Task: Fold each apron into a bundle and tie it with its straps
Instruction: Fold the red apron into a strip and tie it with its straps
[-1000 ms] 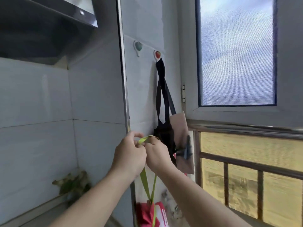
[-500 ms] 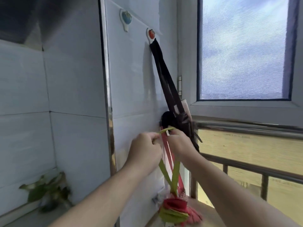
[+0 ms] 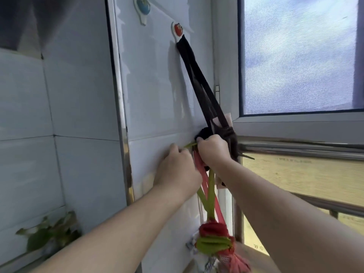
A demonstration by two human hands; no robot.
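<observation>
At the centre of the frame both hands meet against the white tiled wall (image 3: pixel 157 95). The left hand (image 3: pixel 177 170) has its fingers curled, its grip pinching one end of a thin yellow-green fabric strap (image 3: pixel 211 186); the right hand (image 3: pixel 213 151) is clenched round the same strap just beside it, the short stretch between them showing as a green sliver. Below the hands the strap runs down in two strands, alongside a red strap (image 3: pixel 204 180), to a rolled red apron bundle (image 3: pixel 215 241) hanging at the lower centre, wrapped round its middle by a yellow-green band.

Just behind the right hand hangs a dark black-brown apron bundle (image 3: pixel 228 134), its long black straps (image 3: pixel 199 79) rising diagonally to a white wall hook with a red fruit picture (image 3: pixel 178 30) in the upper centre. A second white hook with a blue picture (image 3: pixel 142 8) sits to its upper left, bare. A window with a white frame (image 3: pixel 295 56) fills the upper right, a metal rail (image 3: pixel 295 148) beneath it. Wilted green leaves (image 3: pixel 49 233) lie at the lower left.
</observation>
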